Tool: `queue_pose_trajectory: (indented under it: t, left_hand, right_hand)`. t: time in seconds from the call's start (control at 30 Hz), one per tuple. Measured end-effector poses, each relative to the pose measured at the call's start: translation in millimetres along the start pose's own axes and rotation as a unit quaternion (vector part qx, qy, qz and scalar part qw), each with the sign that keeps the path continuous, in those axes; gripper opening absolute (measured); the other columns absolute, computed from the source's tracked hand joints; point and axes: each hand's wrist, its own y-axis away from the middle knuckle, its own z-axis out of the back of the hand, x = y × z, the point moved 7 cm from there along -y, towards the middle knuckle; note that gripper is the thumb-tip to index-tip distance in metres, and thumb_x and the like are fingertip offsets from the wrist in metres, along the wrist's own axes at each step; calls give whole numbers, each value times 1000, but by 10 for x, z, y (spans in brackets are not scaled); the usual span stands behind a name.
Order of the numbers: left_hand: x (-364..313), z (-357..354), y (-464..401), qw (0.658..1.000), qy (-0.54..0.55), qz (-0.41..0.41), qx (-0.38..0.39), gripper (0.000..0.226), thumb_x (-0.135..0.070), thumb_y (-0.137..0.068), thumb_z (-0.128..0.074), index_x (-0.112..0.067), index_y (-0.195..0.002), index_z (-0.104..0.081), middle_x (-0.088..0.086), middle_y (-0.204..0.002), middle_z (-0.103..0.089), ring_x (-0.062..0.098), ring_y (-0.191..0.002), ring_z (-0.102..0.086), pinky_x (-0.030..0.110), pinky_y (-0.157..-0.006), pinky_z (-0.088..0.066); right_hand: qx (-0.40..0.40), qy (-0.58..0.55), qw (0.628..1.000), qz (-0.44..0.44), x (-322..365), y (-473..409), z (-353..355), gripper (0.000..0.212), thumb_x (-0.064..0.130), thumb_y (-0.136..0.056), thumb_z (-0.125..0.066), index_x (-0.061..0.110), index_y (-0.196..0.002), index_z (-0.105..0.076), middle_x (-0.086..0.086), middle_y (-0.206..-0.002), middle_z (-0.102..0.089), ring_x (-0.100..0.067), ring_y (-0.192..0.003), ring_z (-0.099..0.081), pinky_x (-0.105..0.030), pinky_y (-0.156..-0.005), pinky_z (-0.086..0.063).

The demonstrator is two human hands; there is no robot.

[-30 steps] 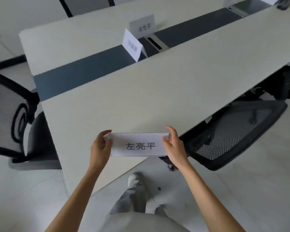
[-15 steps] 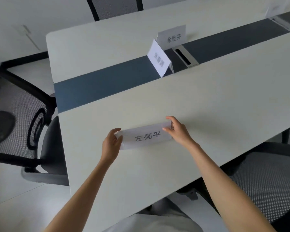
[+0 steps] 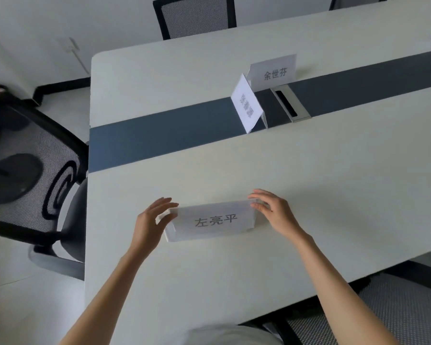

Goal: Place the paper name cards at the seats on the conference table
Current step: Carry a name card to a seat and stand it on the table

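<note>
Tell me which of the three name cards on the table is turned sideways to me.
The middle name card on the dark centre strip; its print runs sideways. The far card and the card between the hands read upright.

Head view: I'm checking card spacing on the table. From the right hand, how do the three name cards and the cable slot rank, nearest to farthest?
From the right hand:
1. Card 左亮平, at its fingertips, near edge of the table.
2. Angled card, standing on the dark centre strip.
3. Cable slot, just right of that card; close to it in rank.
4. Card 余世芬, beyond the strip, far side.
</note>
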Motion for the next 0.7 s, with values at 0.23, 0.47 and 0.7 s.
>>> queue_pose_trajectory:
  t: [0.23,0.47,0.7]
  left_hand:
    - [-1022,-221,-499,996,41,-82,20,21,-23,-85,-58,-21,-104,-67,-8,-109,-66,8,-103,-59,26,-90,-44]
    - [-1570,-1362,-1092,991,6,-70,117,24,-18,-83,-60,-8,-105,-66,11,-112,-69,22,-107,-62,19,-83,-40]
    - [-1484,-1975,-1266,989,20,-15,144,23,-12,-82,-61,-6,-103,-66,13,-112,-68,27,-108,-61,31,-96,-44]
  right_hand:
    - [-102,-68,992,20,-21,-170,1083,20,18,-89,-53,14,-107,-61,4,-96,-64,12,-85,-57,0,-76,-38]
    - [-195,-45,977,-66,-919,-426,1652,22,16,-91,-49,8,-110,-57,-7,-109,-62,-18,-98,-55,5,-71,-31]
    - [-228,-82,962,-126,-1453,-425,1666,25,12,-92,-46,6,-115,-55,-13,-118,-61,-23,-104,-54,7,-72,-28]
